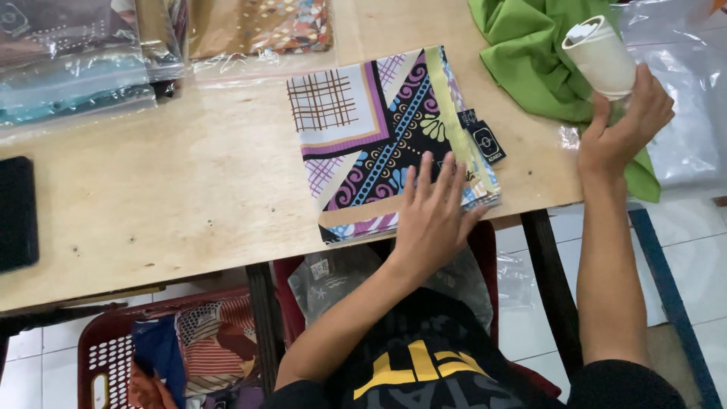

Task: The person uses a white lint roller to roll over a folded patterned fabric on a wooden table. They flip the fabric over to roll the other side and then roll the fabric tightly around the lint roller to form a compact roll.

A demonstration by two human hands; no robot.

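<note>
Plywood table (189,189) fills most of the view, pale and scuffed, with bagged fabrics (76,60) stacked along its far left edge and a dark flat object (15,212) at the near left. Below the table's front edge sits a red plastic basket (113,356) with more patterned cloth in it. At the far right lies a rumpled green cloth (530,53), partly on clear plastic bags (681,113).

Near the table's front edge, just right of centre, lies the folded patterned scarf (379,136) — a neat square in purple, black, blue and cream, with a small dark tag (485,142) on its right side. The left hand (433,216) rests flat on the scarf's near right corner, fingers spread and straight, pressing down and gripping nothing. The right hand (625,129) is raised over the green cloth, its fingers closed around the lower end of a white roll (600,57) that tilts up and away, one open end showing.

The step in hand looks like finishing the fold: the scarf is squared and pinned flat while the roll is kept ready. A next move would probably call for keeping the layers aligned under the palm as the roll comes across — a slip of the pressing hand could fan the stacked edges out.
</note>
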